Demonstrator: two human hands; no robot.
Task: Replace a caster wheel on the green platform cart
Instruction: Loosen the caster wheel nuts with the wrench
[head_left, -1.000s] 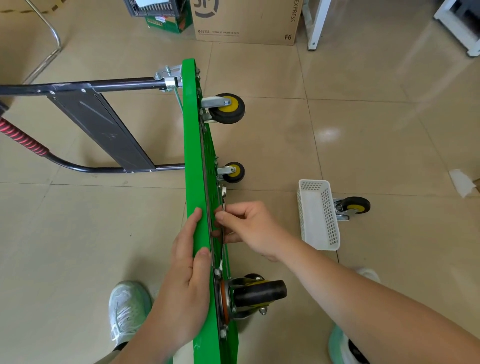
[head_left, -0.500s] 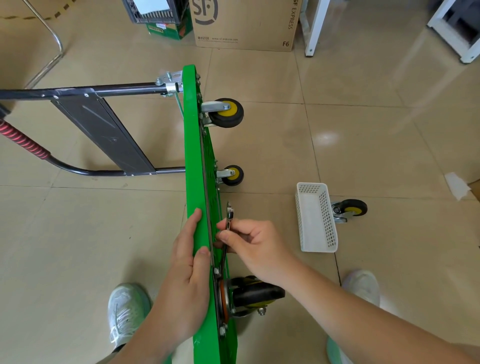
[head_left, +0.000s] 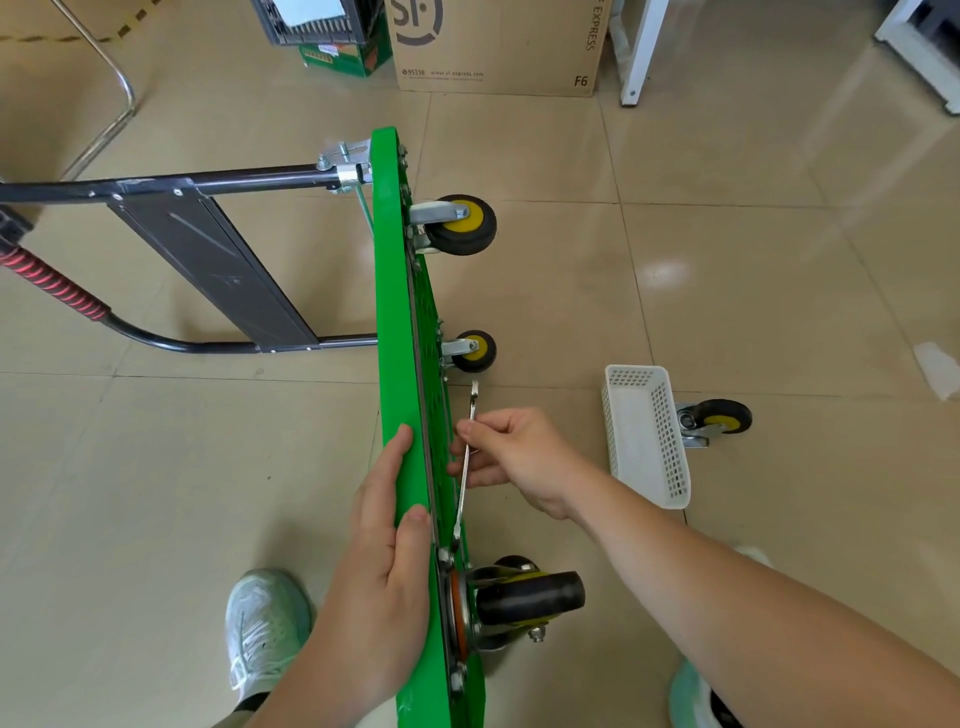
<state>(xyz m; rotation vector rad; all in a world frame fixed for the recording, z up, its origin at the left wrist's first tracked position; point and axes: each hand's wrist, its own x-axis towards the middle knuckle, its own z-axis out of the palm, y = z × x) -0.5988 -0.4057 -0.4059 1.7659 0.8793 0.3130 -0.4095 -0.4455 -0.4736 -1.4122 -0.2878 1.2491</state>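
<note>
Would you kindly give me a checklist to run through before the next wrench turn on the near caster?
1. Steadying: left hand grips the upturned green deck by its edge. Ok.
2. Tool held: right hand pinches the wrench shaft. Ok.
3. Wrench seated at the near caster mount: its lower end reaches there, but the fit is hidden. Cannot tell.
4. Parts nearby: loose caster lies on the floor beside the white basket. Ok.
5. Hardware in the basket: contents not visible. Cannot tell.
</note>
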